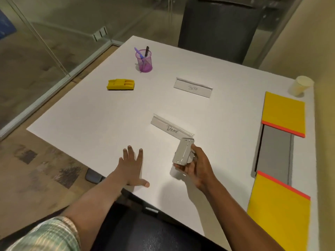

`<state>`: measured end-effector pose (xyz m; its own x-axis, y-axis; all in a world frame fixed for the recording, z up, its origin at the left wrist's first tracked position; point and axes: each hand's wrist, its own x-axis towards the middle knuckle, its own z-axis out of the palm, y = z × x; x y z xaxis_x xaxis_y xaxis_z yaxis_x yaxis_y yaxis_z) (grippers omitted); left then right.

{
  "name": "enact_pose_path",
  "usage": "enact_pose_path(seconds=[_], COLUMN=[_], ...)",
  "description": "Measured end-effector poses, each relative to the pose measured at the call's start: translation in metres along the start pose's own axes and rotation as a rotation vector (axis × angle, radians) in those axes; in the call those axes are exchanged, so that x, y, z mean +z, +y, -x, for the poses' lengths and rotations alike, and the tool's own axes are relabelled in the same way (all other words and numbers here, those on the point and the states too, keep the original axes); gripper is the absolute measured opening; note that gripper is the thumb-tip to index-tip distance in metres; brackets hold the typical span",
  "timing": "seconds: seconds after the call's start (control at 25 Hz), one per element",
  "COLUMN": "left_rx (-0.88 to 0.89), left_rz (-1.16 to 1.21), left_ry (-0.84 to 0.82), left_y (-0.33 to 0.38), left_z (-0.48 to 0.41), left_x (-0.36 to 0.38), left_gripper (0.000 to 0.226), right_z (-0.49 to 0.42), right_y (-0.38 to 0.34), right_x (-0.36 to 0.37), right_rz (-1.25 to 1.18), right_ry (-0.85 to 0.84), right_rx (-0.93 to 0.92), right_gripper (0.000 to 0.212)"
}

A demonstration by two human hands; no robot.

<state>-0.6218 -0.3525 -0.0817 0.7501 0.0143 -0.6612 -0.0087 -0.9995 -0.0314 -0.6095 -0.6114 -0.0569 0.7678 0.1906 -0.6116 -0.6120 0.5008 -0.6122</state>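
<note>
Metal holder (183, 151), likely stiff, light and slick, is gripped by its edges in the right hand (197, 166); left hand (133, 167) lies flat.

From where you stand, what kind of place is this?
Probably an office meeting room: a white table with name cards, a pen cup, and a glass wall beside it.
</note>
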Motion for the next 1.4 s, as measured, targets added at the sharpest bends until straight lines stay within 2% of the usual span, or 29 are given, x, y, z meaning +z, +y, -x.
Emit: enact_pose_path(seconds=[0.24,0.44,0.56,0.64,0.72,0.88,1.16,1.4], left_rx=[0.153,0.291,0.296,0.274,0.269,0.263,0.27,0.278], left_rz=[-0.103,-0.275,-0.346,-0.354,-0.345,-0.324,-0.329,-0.315], left_ry=[0.02,0.052,0.023,-0.012,-0.032,-0.04,-0.026,-0.015], left_y=[0.105,0.162,0.187,0.193,0.195,0.196,0.195,0.194], left_z=[0.0,-0.006,-0.008,-0.007,-0.006,-0.004,-0.003,-0.006], left_x=[0.012,-0.001,-0.012,-0.016,-0.017,-0.018,-0.018,-0.016], left_gripper=[0.149,0.155,0.163,0.165,0.166,0.165,0.163,0.164], right_z=[0.038,0.053,0.056,0.054,0.051,0.044,0.038,0.042], right_y=[-0.052,-0.107,-0.138,-0.155,-0.168,-0.173,-0.165,-0.165], right_x=[-0.1,-0.171,-0.216,-0.246,-0.272,-0.303,-0.312,-0.314], right_rz=[0.078,0.335,0.649,0.924,1.053,1.262,1.355,1.387], right_ry=[0.184,0.526,0.774,0.941,1.041,1.122,1.217,1.203], right_rx=[-0.127,-0.343,-0.437,-0.408,-0.344,-0.239,-0.224,-0.204], right_gripper=[0.04,0.036,0.051,0.061,0.067,0.069,0.066,0.074])
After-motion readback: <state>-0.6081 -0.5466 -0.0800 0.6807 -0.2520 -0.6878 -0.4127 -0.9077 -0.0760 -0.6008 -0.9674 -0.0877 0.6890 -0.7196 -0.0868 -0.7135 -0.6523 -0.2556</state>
